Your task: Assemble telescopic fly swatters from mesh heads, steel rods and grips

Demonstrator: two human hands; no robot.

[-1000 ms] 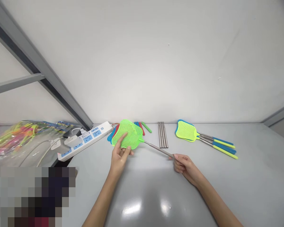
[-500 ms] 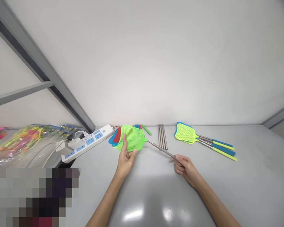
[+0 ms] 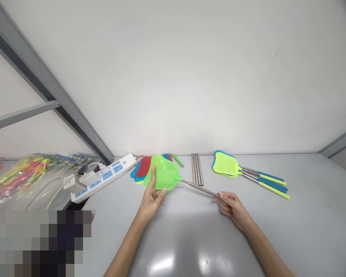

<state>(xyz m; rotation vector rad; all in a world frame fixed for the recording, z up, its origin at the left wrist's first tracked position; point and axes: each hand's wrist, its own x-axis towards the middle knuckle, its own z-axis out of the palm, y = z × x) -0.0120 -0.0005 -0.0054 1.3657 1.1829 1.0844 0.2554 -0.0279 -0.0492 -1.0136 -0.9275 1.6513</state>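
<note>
A green fly swatter head (image 3: 165,175) is held up by its near edge in my left hand (image 3: 152,198), thumb in front and a finger laid over the mesh. From its neck a thin metal rod (image 3: 200,187) runs right and down to my right hand (image 3: 231,204), whose fingers are closed round the rod's end. Behind the green head, a red swatter head (image 3: 143,168) and blue ones (image 3: 134,171) lie partly hidden on the table. Several bare metal rods (image 3: 197,169) lie side by side just beyond the held rod.
Swatters with yellow and blue heads (image 3: 225,164) and matching grips (image 3: 272,188) lie to the right. A green grip (image 3: 177,160) rests near the wall beside blue and red ones. At left are a power strip (image 3: 103,179) with plugs and plastic bags (image 3: 25,181) of colourful items.
Both hands, still on the green swatter, have shifted slightly; the right hand has moved a little right and down. The view has also moved a little.
</note>
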